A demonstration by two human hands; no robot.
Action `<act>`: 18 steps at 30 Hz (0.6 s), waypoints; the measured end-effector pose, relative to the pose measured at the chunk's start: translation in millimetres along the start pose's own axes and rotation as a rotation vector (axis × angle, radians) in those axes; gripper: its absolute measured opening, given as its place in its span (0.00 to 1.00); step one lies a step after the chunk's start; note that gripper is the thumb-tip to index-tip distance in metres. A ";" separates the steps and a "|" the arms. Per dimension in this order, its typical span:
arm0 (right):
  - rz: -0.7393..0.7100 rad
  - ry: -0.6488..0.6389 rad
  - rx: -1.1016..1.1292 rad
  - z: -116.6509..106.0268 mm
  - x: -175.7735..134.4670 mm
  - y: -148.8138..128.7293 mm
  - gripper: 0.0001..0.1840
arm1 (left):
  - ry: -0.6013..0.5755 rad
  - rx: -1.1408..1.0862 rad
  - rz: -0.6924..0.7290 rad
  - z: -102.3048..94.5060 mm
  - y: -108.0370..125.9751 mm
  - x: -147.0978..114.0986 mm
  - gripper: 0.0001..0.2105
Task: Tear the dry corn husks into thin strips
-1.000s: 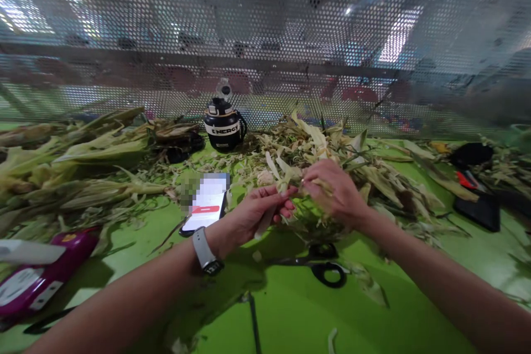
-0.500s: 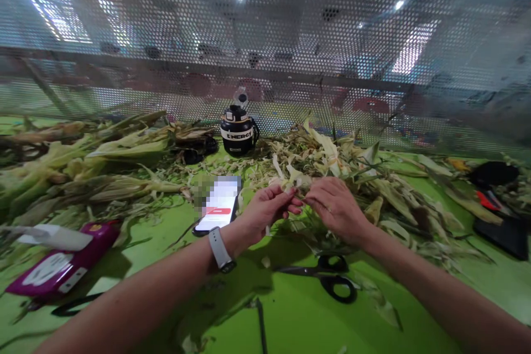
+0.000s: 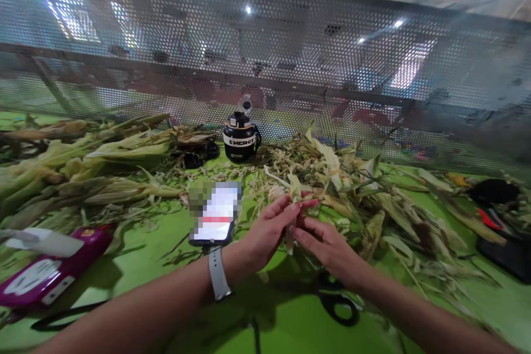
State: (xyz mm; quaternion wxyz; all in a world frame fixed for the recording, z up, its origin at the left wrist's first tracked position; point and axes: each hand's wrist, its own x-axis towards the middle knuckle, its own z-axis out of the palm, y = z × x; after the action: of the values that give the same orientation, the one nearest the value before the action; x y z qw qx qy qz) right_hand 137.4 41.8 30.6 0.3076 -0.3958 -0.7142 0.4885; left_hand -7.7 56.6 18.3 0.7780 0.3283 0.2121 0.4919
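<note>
Right hand [image 3: 327, 246] lower, under left hand [image 3: 274, 227]

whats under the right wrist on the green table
Black-handled scissors lie on the bright green table below the right hand; one handle loop shows. The forearm covers the other loop, and the blades sit in shadow, too dark to make out.
</note>
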 end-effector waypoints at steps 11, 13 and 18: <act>0.031 0.014 0.196 1.8 3.4 14.1 0.18 | -0.006 0.176 0.016 -1.5 5.0 0.8 0.04; 0.046 -0.019 0.203 1.5 2.2 13.5 0.18 | 0.009 0.194 0.013 -1.2 8.4 1.3 0.04; 0.118 -0.096 0.214 3.0 -0.6 10.8 0.17 | 0.046 0.189 -0.005 -1.9 14.0 2.9 0.05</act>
State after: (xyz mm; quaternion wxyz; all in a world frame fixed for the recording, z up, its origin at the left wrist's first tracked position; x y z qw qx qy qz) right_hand 138.2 42.1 19.4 0.2846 -0.3781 -0.6472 0.5975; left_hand -16.4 64.0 27.0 0.7397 0.3883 0.2765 0.4750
